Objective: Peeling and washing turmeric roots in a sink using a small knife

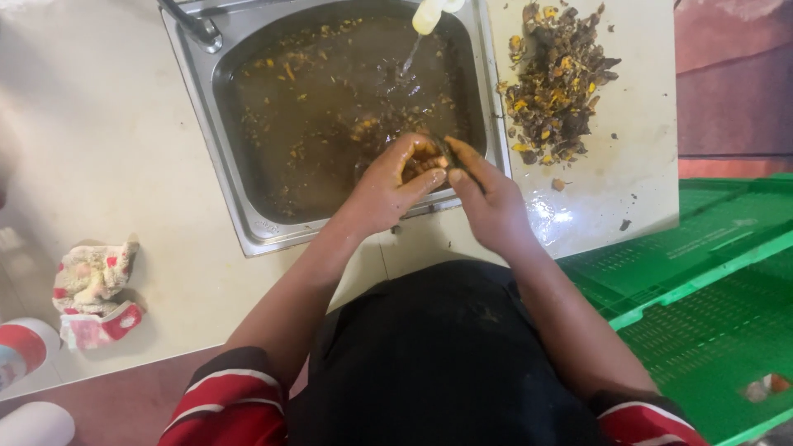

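Observation:
My left hand (388,186) and my right hand (487,198) meet over the near edge of a steel sink (206,124) full of murky brown water with orange and dark scraps floating in it. Both hands are wet and curl around a small orange-brown piece (423,158) held between the fingers. A thin stream of water (410,56) falls from a pale tap spout (429,15) into the sink just beyond the hands.
A heap of dark and yellow peelings (555,83) lies on the wet counter right of the sink. A crumpled red-and-white cloth (95,293) sits at the left, with a red-and-white container (23,351) near the corner. Green plastic crates (702,281) stand at the right.

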